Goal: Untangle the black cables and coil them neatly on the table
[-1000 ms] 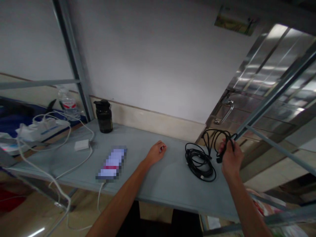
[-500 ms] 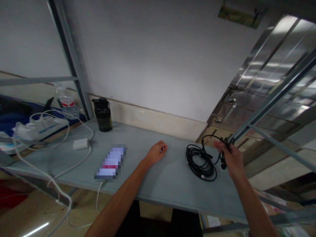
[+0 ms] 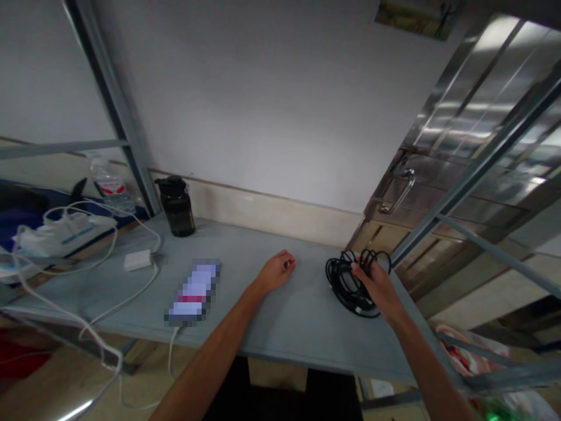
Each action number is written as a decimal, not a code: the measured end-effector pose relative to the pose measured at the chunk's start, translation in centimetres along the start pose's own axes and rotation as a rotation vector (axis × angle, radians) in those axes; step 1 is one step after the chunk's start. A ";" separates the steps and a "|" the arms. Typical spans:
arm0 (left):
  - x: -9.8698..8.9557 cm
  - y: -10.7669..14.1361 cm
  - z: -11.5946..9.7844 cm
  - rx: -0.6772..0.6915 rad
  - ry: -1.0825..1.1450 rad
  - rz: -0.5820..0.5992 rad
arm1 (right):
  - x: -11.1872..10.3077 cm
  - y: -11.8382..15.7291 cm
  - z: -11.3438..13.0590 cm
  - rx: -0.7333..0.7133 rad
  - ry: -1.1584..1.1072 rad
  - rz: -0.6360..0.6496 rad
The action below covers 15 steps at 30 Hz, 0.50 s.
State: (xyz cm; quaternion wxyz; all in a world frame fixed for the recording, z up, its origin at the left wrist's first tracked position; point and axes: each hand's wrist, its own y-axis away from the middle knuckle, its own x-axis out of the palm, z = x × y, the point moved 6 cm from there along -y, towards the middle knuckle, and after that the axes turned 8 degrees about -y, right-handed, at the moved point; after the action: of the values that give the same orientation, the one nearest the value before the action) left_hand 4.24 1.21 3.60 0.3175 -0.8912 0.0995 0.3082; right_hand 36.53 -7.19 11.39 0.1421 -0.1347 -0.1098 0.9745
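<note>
Gathering a black cable [image 3: 342,294], apparently, toward the table's [image 3: 302,333] right end.
The right hand's [image 3: 380,286] grip pinches loops above the coil; the left hand [image 3: 277,272] rests curled, seemingly empty. Laying loops evenly calls for a firm pinch.

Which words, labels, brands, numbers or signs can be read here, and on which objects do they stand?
None can be read.
Clear bottle: red label, too blurred.
Black bottle: yellow marks, too small.
Phone: screen pixelated.
White power strip: blue marking, too blurred.
Black cables: white patch, too small.
</note>
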 end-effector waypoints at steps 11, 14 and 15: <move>0.3 0.1 0.2 -0.005 -0.017 0.009 | -1.4 2.7 9.1 -0.395 0.037 -0.465; 0.3 0.1 0.0 -0.002 -0.020 0.008 | -0.3 4.3 12.6 -0.602 0.111 -0.534; 0.2 0.1 0.0 -0.002 -0.020 0.007 | 0.3 4.7 13.4 -0.669 0.136 -0.534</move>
State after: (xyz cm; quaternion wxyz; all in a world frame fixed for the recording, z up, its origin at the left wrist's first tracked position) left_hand 4.39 1.13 3.46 0.3168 -0.8880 0.0990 0.3183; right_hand 31.17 -13.89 22.77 0.3445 -0.2039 -0.4409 0.8033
